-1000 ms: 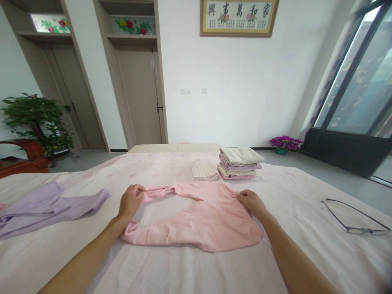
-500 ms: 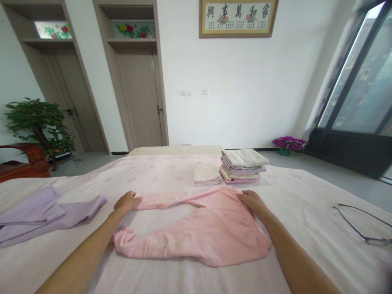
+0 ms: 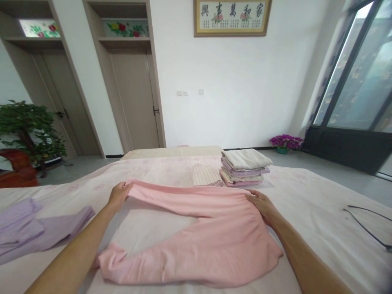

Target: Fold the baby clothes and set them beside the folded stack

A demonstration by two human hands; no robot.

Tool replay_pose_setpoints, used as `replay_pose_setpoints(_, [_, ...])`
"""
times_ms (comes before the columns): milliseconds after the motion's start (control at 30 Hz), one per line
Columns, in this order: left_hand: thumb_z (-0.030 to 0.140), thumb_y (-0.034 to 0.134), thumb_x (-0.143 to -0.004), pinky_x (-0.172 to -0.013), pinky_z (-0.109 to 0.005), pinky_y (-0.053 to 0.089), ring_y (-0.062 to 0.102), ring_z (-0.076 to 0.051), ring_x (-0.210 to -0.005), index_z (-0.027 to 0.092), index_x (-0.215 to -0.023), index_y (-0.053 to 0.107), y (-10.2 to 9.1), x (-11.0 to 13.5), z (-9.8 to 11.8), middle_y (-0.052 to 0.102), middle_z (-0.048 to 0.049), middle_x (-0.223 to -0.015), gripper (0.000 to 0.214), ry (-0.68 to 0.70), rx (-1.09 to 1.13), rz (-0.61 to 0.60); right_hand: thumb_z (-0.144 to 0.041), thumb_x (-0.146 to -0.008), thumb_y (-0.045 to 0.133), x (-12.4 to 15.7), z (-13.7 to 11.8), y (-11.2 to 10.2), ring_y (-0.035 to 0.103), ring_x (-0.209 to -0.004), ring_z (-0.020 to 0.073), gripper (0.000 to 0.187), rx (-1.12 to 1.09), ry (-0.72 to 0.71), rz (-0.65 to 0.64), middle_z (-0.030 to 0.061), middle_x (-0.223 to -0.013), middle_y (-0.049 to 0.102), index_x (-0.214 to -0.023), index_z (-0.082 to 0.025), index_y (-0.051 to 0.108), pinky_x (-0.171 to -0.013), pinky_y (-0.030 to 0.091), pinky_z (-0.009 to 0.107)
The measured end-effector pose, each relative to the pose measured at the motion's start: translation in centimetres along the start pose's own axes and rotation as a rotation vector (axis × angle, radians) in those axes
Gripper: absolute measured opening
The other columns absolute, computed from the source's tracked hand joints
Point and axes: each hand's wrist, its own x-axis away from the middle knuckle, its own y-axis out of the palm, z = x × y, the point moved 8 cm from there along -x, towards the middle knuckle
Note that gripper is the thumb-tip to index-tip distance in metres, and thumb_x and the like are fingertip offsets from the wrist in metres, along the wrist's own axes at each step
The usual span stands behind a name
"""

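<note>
The bed (image 3: 306, 196), under a pale pink sheet, fills the lower half of the view and carries everything else. The pink garment (image 3: 214, 237) lies on its near middle. The broad part is spread flat toward the near edge. One long narrow limb is stretched across the far side between the two hands, and a second limb trails to the near left and ends in a rumpled cuff. A purple garment (image 3: 45, 230) lies loose and unfolded by the left edge, well apart from the pink one. Toward the far edge, right of centre, stands a stack (image 3: 245, 167) of folded clothes in cream, lilac and pink. A folded striped cloth (image 3: 205, 175) lies just beside it on its left. The left hand (image 3: 118, 195) pinches the end of the stretched limb, fingers curled over it, and holds it a little off the sheet. The right hand (image 3: 260, 203) is closed on the garment's far right corner with the fingers pressed together on the cloth; the thumb is hidden. A thin dark wire thing (image 3: 367, 226) lies near the right edge, too slight to identify.
</note>
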Motion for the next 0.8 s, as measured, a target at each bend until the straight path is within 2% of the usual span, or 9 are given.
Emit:
replay_pose_setpoints(100, [0.050,0.049,-0.076,-0.048,-0.023,0.035,0.056,-0.018,-0.058,0.019,-0.077,0.059,1.2,-1.0,-0.4,0.059,-0.0006,-0.060,0.033,0.011,-0.088,-0.031,-0.033,-0.076,0.066,-0.9,0.6,-0.9,0.069,-0.075,0.0207,0.047,0.146,-0.021,0.065,0.0081,-0.088,0.073,-0.118,-0.015,0.056,-0.066,0.053,0.031])
replay_pose_setpoints(267, [0.047,0.051,-0.076,-0.062,-0.029,0.042,0.063,-0.027,-0.078,0.021,-0.082,0.064,3.4,-2.2,-1.3,0.067,-0.0067,-0.078,0.030,0.001,-0.268,-0.089,-0.037,-0.080,0.057,-1.8,-0.3,-1.8,0.066,-0.073,0.0203,0.049,0.793,-0.154,0.209,0.0036,-0.077,0.069,-0.124,-0.016,0.056,-0.066,0.046,0.029])
replay_pose_setpoints(333, [0.047,0.051,-0.076,-0.067,-0.035,0.044,0.064,-0.032,-0.084,0.022,-0.085,0.065,4.1,-2.3,-1.7,0.067,-0.0096,-0.083,0.030,-0.025,-0.339,-0.110,-0.038,-0.083,0.053,-1.6,-0.7,-1.6,0.066,-0.077,0.0213,0.049,0.981,-0.169,0.228,0.0038,-0.079,0.069,-0.127,-0.017,0.054,-0.068,0.045,0.029])
replay_pose_setpoints(400, [0.048,0.051,-0.078,-0.072,-0.041,0.045,0.064,-0.035,-0.089,0.022,-0.088,0.065,4.6,-2.1,-2.0,0.067,-0.0121,-0.089,0.032,-0.035,-0.393,-0.122,-0.041,-0.085,0.050,-1.1,-1.1,-1.3,0.067,-0.086,0.0234,0.049,1.095,-0.154,0.234,0.0065,-0.090,0.071,-0.129,-0.019,0.053,-0.072,0.045,0.031])
replay_pose_setpoints(533, [0.053,0.050,-0.080,-0.083,-0.044,0.046,0.060,-0.035,-0.105,0.022,-0.109,0.061,4.3,-1.8,-2.1,0.060,-0.0153,-0.118,0.043,0.025,-0.418,-0.117,-0.052,-0.085,0.049,-0.2,-1.6,-1.5,0.063,-0.105,0.0311,0.056,1.193,-0.095,0.271,0.0121,-0.117,0.066,-0.131,-0.022,0.052,-0.081,0.045,0.038])
replay_pose_setpoints(600, [0.056,0.050,-0.080,-0.086,-0.042,0.047,0.058,-0.033,-0.110,0.019,-0.124,0.053,3.7,-1.6,-2.3,0.055,-0.0172,-0.126,0.058,0.060,-0.380,-0.126,-0.058,-0.083,0.049,-0.2,-1.4,-2.1,0.062,-0.107,0.0334,0.062,1.180,-0.050,0.275,0.0133,-0.119,0.066,-0.133,-0.021,0.050,-0.084,0.045,0.042])
replay_pose_setpoints(667, [0.059,0.050,-0.079,-0.087,-0.038,0.047,0.059,-0.029,-0.109,0.014,-0.131,0.046,2.7,-1.0,-2.3,0.054,-0.0185,-0.127,0.068,0.091,-0.313,-0.158,-0.061,-0.084,0.047,-0.5,-1.0,-2.7,0.062,-0.107,0.0335,0.065,1.142,-0.023,0.254,0.0137,-0.116,0.067,-0.135,-0.020,0.048,-0.085,0.045,0.042])
replay_pose_setpoints(733, [0.060,0.047,-0.081,-0.086,-0.032,0.049,0.061,-0.025,-0.106,0.012,-0.128,0.048,1.4,0.3,-2.2,0.058,-0.0162,-0.124,0.068,0.133,-0.204,-0.252,-0.059,-0.087,0.041,-0.8,-0.6,-3.3,0.062,-0.107,0.0318,0.063,1.087,-0.034,0.229,0.0141,-0.114,0.068,-0.134,-0.018,0.048,-0.087,0.045,0.041])
replay_pose_setpoints(800, [0.064,0.045,-0.082,-0.084,-0.029,0.049,0.062,-0.024,-0.104,0.014,-0.119,0.056,-0.1,2.9,-1.9,0.063,-0.0122,-0.118,0.063,0.169,-0.049,-0.446,-0.055,-0.089,0.039,-0.7,-0.6,-3.7,0.062,-0.107,0.0290,0.058,1.019,-0.074,0.211,0.0147,-0.115,0.068,-0.130,-0.016,0.051,-0.088,0.044,0.038])
